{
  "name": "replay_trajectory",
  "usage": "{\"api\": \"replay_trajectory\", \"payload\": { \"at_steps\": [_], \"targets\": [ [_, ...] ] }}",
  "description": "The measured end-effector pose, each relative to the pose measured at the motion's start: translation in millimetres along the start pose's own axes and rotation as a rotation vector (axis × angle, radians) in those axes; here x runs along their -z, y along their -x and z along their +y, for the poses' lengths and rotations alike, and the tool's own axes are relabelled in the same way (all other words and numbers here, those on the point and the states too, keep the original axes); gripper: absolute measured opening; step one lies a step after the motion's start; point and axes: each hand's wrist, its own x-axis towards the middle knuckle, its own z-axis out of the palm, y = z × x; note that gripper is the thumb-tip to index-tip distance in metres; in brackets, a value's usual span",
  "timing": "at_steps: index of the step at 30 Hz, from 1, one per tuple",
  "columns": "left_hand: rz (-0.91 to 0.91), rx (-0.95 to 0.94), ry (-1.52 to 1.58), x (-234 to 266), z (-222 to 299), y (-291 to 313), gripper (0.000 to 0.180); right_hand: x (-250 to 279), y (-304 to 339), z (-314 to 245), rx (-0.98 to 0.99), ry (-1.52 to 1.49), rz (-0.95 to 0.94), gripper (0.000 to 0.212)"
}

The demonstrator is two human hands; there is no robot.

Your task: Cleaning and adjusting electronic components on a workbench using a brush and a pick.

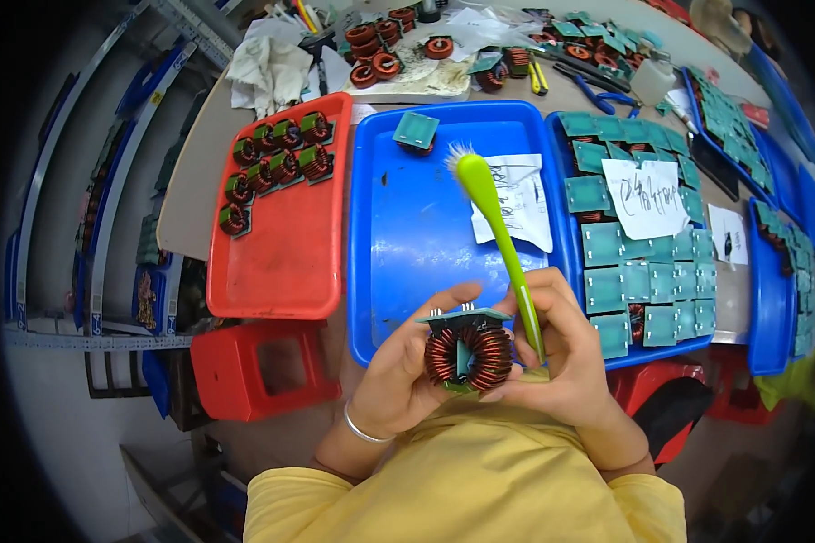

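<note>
Close to my body, a copper-wound toroidal coil (486, 356) with a green circuit board on top and pins sticking up sits between my hands. My left hand (388, 387), with a bangle at the wrist, is closed round its left side. My right hand (570, 366) grips the handle of a lime-green brush (491, 204), its white bristles pointing up and away; fingers of this hand also touch the coil's right side. Beyond lies a blue tray (403, 244) holding one coil with its board up (416, 131) and a white paper (521, 217).
At left, a red tray (276, 288) holds several coils over a red stool (222, 371). A blue tray to the right is packed with green-board coils (603, 244). Loose coils (362, 45), pliers (604, 97) and a white cloth (267, 77) lie at the back. Shelving (109, 181) stands far left.
</note>
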Motion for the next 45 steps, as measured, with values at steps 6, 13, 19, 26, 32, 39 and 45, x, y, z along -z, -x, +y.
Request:
{"api": "replay_trajectory", "payload": {
  "at_steps": [6, 13, 19, 26, 32, 39, 45],
  "targets": [
    [0.002, 0.062, -0.091, -3, -1, -1, 0.058, 8, 8, -2, 0.138, 0.004, 0.080, 0.064],
    [-0.236, -0.274, -0.493, -2, 3, -11, 0.076, 14, 10, -10, 0.146, 0.077, 0.111, 0.062],
    [-0.167, -0.349, -0.895, -14, 6, -11, 0.081, 17, 10, -14, 0.042, 0.032, 0.061, 0.061],
    [0.006, -0.604, -1.318, -16, 9, -12, 0.064, 48, 7, -27, 0.369, 0.556, 0.051, 0.033],
    [0.132, -0.691, -1.575, -13, 14, -8, 0.057, 71, 10, -29, 0.112, 0.787, 0.158, 0.013],
    [0.017, -0.561, -1.383, -16, 16, -10, 0.068, 52, 11, -15, 0.003, 0.440, 0.180, 0.015],
    [-0.108, -0.513, -1.283, -32, 15, -18, 0.065, 36, 15, -12, -0.119, -0.117, 0.132, 0.025]
  ]
}}
